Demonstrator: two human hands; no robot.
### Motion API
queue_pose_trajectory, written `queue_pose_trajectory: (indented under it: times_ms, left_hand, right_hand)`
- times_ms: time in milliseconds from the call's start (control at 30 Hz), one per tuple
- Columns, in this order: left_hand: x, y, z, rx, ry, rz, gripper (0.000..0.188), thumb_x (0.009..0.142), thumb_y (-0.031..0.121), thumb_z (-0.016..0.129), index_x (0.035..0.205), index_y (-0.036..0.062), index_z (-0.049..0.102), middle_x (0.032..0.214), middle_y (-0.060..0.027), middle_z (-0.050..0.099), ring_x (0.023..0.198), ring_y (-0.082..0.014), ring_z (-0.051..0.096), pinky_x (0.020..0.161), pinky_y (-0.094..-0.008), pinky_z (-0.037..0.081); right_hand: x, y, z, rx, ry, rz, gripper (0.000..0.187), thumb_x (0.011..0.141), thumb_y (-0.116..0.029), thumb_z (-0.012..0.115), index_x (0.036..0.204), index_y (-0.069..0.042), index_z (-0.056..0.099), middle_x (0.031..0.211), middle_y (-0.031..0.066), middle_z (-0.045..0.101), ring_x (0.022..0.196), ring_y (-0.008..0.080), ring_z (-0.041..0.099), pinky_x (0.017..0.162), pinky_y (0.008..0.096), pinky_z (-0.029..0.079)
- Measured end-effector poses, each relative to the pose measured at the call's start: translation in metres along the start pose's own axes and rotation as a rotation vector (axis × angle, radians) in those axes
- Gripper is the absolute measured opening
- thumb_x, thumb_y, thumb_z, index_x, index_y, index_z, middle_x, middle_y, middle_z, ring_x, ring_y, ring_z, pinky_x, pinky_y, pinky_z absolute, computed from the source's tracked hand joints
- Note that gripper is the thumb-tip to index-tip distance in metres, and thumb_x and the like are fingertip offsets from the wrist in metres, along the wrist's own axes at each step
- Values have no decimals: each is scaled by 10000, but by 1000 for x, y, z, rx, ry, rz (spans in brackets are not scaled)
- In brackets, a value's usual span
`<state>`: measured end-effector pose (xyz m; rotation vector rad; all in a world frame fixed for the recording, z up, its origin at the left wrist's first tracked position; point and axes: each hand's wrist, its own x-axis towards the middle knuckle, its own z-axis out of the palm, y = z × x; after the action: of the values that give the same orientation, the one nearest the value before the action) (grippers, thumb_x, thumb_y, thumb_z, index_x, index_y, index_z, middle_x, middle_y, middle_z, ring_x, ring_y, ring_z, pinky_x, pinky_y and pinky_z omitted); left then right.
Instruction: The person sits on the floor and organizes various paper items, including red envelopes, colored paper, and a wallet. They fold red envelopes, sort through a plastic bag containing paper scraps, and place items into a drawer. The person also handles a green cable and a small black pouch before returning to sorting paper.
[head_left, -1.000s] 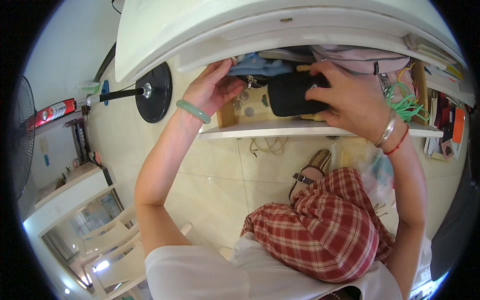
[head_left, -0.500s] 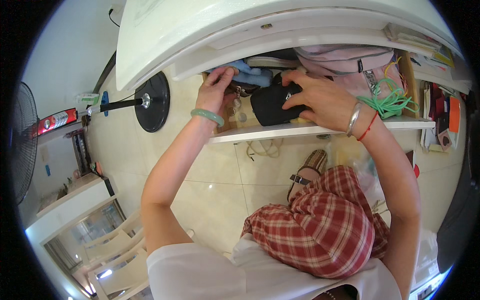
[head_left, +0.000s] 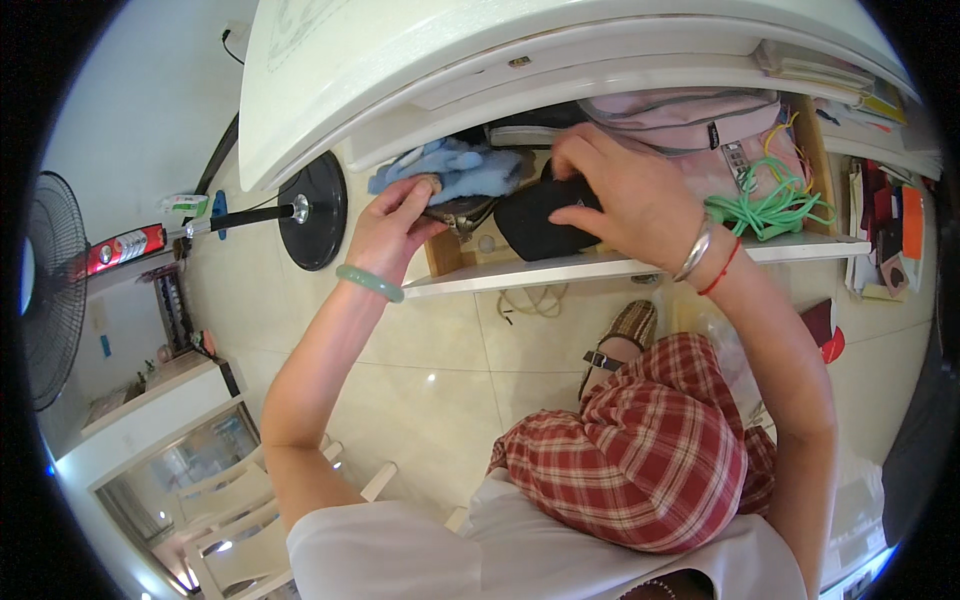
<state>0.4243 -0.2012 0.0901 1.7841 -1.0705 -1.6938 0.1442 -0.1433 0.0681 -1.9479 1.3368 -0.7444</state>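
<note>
My left hand point(head_left: 397, 222) is at the left end of an open drawer, thumb and fingers pinched on the edge of a dark pouch point(head_left: 465, 212) with a metal trim. A fluffy light blue cloth point(head_left: 470, 170) lies above that pouch. My right hand point(head_left: 632, 205) grips a black case point(head_left: 540, 222), its thumb across the near face and its bent fingers at the far edge. The case stays in the drawer, by its front panel point(head_left: 560, 262). Part of it is hidden under my hand.
Right of the case lie a pink bag point(head_left: 690, 115) and a bundle of green cord point(head_left: 765, 212). The white tabletop point(head_left: 420, 50) overhangs the drawer. A standing fan's black base point(head_left: 312, 215) is on the floor at left; books point(head_left: 885, 225) stand at right.
My left hand has moved left and toward me, drawing the dark pouch and blue cloth partly over the drawer's left end. My right hand and the black case have shifted slightly.
</note>
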Motion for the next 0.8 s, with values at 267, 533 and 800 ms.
queue_pose_trajectory:
  times_ms: [267,533,800]
  left_hand:
    - [-30,-28,21,-390,-19,51,201,964,217,589,1098,67,601,1100,-29,590,986,-162,570,896,-336,487]
    - [-9,-39,42,-286,-240,182,201,972,176,571,1102,23,585,1070,-36,583,1031,-156,567,996,-351,469]
    - [-21,-4,4,259,-320,-42,184,956,156,584,1072,21,629,1210,-100,604,1111,-233,612,960,-383,505]
  right_hand:
    - [10,27,38,-106,-66,-75,136,776,-127,682,897,-65,679,1041,99,590,914,333,613,779,404,514]
    - [16,11,25,1000,170,636,602,785,-355,734,1201,46,565,937,119,684,731,147,649,721,294,534]
    - [-10,3,-24,476,145,587,560,759,-363,701,1229,-84,582,998,116,669,821,205,647,759,312,527]
